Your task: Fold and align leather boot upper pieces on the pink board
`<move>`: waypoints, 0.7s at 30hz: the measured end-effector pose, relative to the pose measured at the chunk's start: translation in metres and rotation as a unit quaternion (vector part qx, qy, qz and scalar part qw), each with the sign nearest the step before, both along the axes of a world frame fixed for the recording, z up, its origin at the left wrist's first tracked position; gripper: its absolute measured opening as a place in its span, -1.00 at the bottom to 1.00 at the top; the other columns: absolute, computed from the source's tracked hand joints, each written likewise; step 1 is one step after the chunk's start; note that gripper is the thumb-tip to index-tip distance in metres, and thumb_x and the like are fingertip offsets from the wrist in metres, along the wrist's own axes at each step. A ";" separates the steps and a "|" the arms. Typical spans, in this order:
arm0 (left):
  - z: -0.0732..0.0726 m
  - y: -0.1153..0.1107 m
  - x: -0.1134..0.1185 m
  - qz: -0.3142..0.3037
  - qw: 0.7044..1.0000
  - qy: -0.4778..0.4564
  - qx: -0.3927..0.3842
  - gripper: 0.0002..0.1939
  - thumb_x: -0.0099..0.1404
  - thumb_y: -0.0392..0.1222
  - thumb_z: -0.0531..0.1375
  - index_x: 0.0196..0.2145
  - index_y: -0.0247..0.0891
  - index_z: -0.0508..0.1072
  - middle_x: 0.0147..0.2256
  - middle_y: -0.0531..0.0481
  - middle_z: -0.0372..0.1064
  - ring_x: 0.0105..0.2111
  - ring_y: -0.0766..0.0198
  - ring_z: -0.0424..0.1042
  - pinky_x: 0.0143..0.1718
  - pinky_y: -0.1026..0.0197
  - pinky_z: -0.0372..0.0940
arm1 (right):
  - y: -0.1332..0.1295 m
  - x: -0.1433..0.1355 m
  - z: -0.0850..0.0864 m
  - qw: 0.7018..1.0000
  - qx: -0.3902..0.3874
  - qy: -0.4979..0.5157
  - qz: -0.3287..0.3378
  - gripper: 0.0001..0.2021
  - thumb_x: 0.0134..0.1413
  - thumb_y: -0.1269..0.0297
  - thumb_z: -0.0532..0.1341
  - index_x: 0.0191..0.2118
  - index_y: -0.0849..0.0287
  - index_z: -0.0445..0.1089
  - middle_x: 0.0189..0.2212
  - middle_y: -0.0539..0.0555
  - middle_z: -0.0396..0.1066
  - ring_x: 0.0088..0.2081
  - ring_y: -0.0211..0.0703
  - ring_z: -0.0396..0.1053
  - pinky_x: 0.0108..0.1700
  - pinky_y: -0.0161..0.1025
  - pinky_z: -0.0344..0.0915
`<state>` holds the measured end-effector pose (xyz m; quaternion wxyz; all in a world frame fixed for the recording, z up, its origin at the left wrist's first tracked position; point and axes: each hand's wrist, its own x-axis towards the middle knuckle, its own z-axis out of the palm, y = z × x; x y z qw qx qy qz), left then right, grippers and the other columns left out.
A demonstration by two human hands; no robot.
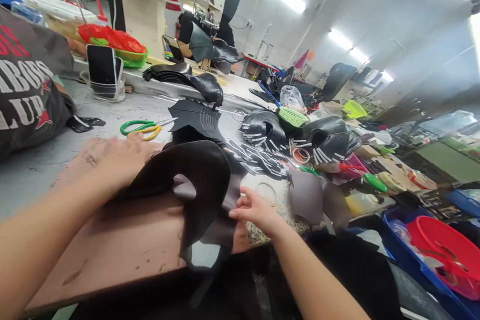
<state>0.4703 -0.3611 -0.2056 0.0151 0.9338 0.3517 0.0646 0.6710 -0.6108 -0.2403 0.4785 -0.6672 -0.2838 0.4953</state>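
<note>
A curved black leather piece (202, 170) lies bent over a pinkish-brown board (142, 245), with its greyish underside showing through the bend. My right hand (258, 212) is at the piece's right edge, thumb and curled fingers closed on it. My left hand (108, 160) is smeared by motion above the board's far left part, beside the left end of the leather; its fingers cannot be made out. Just beyond that hand lie scissors (150, 127) with one green and one yellow handle. A fanned stack of black leather pieces (197, 117) lies behind the bent piece.
Rolled black leather bundles (264, 127) and white-edged strips (258, 157) lie right of centre. A phone (101, 67) stands in a clear holder at left, near a grey printed bag (30, 80). Red and blue basins (446, 250) are at right. Another person works behind.
</note>
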 end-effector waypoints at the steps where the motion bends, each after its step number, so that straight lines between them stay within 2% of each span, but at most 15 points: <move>1: 0.017 -0.002 0.002 0.020 0.999 -0.032 0.025 -0.35 0.31 0.07 -0.11 0.01 -0.67 0.25 0.19 -0.49 -0.05 0.17 -0.37 -0.10 0.04 -0.42 -0.14 | 0.006 -0.006 -0.002 1.000 -0.007 0.000 -0.013 -0.49 -0.45 0.28 0.40 -0.22 0.17 0.30 -0.55 -0.12 0.28 -0.48 -0.26 0.28 -0.35 -0.26 0.21; 2: 0.033 -0.011 0.002 0.030 0.995 -0.080 0.058 -0.37 0.34 0.04 -0.18 0.02 -0.66 0.23 0.21 -0.42 -0.11 0.18 -0.39 -0.15 0.02 -0.43 -0.12 | 0.012 -0.011 -0.003 1.000 -0.004 0.008 -0.016 -0.58 -0.44 0.30 0.37 -0.29 0.19 0.32 -0.58 -0.11 0.29 -0.47 -0.24 0.30 -0.33 -0.25 0.22; 3: 0.047 -0.024 0.001 0.014 0.983 -0.149 0.101 -0.40 0.35 -0.02 -0.22 0.05 -0.66 0.17 0.23 -0.35 -0.17 0.19 -0.38 -0.21 0.04 -0.40 -0.11 | 0.018 -0.015 -0.002 1.000 0.010 0.025 -0.013 -0.64 -0.42 0.31 0.36 -0.34 0.21 0.34 -0.57 -0.09 0.32 -0.44 -0.21 0.33 -0.29 -0.24 0.24; 4: 0.057 -0.041 0.000 -0.024 0.950 -0.258 0.177 -0.48 0.35 -0.11 -0.20 0.09 -0.59 0.13 0.25 -0.22 -0.17 0.22 -0.24 -0.21 0.11 -0.31 -0.14 | 0.023 -0.017 0.001 0.998 0.032 0.048 -0.011 -0.68 -0.40 0.31 0.34 -0.36 0.21 0.36 -0.53 -0.06 0.37 -0.39 -0.18 0.35 -0.25 -0.23 0.25; 5: 0.063 -0.062 -0.002 -0.126 0.908 -0.315 0.246 -0.56 0.31 -0.20 -0.12 0.10 -0.42 0.15 0.27 -0.06 -0.17 0.24 -0.04 -0.16 0.19 -0.18 -0.16 | 0.027 -0.017 0.005 0.996 0.057 0.072 -0.012 -0.69 -0.37 0.31 0.33 -0.34 0.21 0.37 -0.49 -0.04 0.41 -0.35 -0.16 0.37 -0.21 -0.22 0.25; 6: 0.065 -0.083 -0.004 -0.274 0.859 -0.310 0.300 -0.59 0.27 -0.26 -0.09 0.07 -0.27 0.22 0.28 0.08 -0.18 0.25 0.11 -0.14 0.24 -0.07 -0.20 | 0.030 -0.017 0.010 0.992 0.082 0.093 -0.016 -0.68 -0.35 0.31 0.32 -0.31 0.20 0.37 -0.45 -0.03 0.44 -0.32 -0.15 0.38 -0.18 -0.22 0.25; 7: 0.061 -0.103 -0.006 -0.437 0.823 -0.216 0.292 -0.57 0.23 -0.30 -0.09 0.04 -0.18 0.26 0.25 0.14 -0.06 0.24 0.26 -0.09 0.27 0.11 -0.18 | 0.034 -0.016 0.016 0.988 0.103 0.112 -0.023 -0.65 -0.34 0.32 0.32 -0.28 0.19 0.37 -0.43 -0.03 0.45 -0.30 -0.15 0.38 -0.17 -0.23 0.26; 8: 0.053 -0.120 -0.008 -0.537 0.780 -0.096 0.305 -0.55 0.19 -0.33 -0.08 0.01 -0.18 0.32 0.16 0.10 0.14 0.21 0.30 0.01 0.26 0.22 -0.11 | 0.038 -0.016 0.023 0.983 0.123 0.132 -0.036 -0.63 -0.35 0.33 0.33 -0.26 0.18 0.36 -0.41 -0.03 0.46 -0.30 -0.16 0.38 -0.18 -0.24 0.26; 9: 0.041 -0.133 -0.009 -0.527 0.788 -0.017 0.318 -0.54 0.12 -0.38 -0.05 -0.04 -0.21 0.38 0.09 0.05 0.27 0.17 0.27 0.10 0.25 0.23 -0.06 | 0.041 -0.016 0.028 0.977 0.141 0.151 -0.050 -0.60 -0.36 0.34 0.33 -0.24 0.17 0.34 -0.40 -0.04 0.46 -0.30 -0.18 0.38 -0.19 -0.25 0.26; 11: 0.011 -0.148 -0.014 -0.495 0.805 0.072 0.320 -0.56 0.08 -0.38 0.00 -0.11 -0.28 0.46 -0.05 -0.06 0.40 0.12 0.14 0.19 0.24 0.13 0.01 | 0.046 -0.019 0.036 0.964 0.166 0.192 -0.075 -0.55 -0.38 0.36 0.35 -0.21 0.14 0.33 -0.38 -0.06 0.46 -0.30 -0.20 0.38 -0.21 -0.28 0.27; 14: -0.035 -0.152 -0.024 -0.394 0.843 0.137 0.341 -0.61 0.14 -0.32 0.01 -0.12 -0.22 0.48 -0.16 -0.10 0.47 -0.03 0.07 0.36 0.25 0.06 0.00 | 0.045 -0.034 0.035 0.947 0.165 0.261 -0.093 -0.52 -0.41 0.34 0.37 -0.19 0.13 0.34 -0.39 -0.05 0.46 -0.28 -0.15 0.39 -0.24 -0.26 0.31; 16: -0.054 -0.150 -0.032 -0.322 0.868 0.183 0.330 -0.66 0.12 -0.32 0.04 -0.21 -0.19 0.53 -0.30 -0.11 0.51 -0.23 0.05 0.47 0.17 -0.01 0.12 | 0.038 -0.048 0.027 0.939 0.149 0.295 -0.091 -0.55 -0.42 0.33 0.37 -0.23 0.16 0.37 -0.41 -0.01 0.47 -0.26 -0.09 0.41 -0.22 -0.21 0.33; 17: -0.057 -0.149 -0.036 -0.292 0.884 0.209 0.300 -0.69 0.08 -0.33 0.08 -0.27 -0.21 0.55 -0.38 -0.14 0.50 -0.33 0.03 0.48 0.07 -0.06 0.23 | 0.034 -0.055 0.023 0.937 0.148 0.305 -0.089 -0.57 -0.41 0.33 0.37 -0.24 0.17 0.37 -0.40 0.01 0.47 -0.25 -0.07 0.41 -0.21 -0.19 0.34; 19: -0.053 -0.145 -0.042 -0.240 0.931 0.204 0.183 -0.77 0.02 -0.31 0.15 -0.36 -0.28 0.55 -0.45 -0.20 0.48 -0.41 -0.02 0.47 -0.17 -0.09 0.34 | 0.025 -0.067 0.016 0.932 0.164 0.311 -0.086 -0.59 -0.38 0.34 0.37 -0.24 0.16 0.38 -0.35 0.03 0.48 -0.22 -0.04 0.41 -0.17 -0.16 0.34; 21: -0.038 -0.141 -0.046 -0.169 0.981 0.095 -0.016 -0.78 0.05 -0.16 0.17 -0.35 -0.29 0.51 -0.39 -0.22 0.46 -0.37 -0.02 0.46 -0.29 -0.02 0.35 | 0.018 -0.076 0.012 0.929 0.200 0.299 -0.091 -0.57 -0.35 0.36 0.37 -0.19 0.11 0.37 -0.26 0.02 0.47 -0.16 -0.04 0.40 -0.13 -0.15 0.33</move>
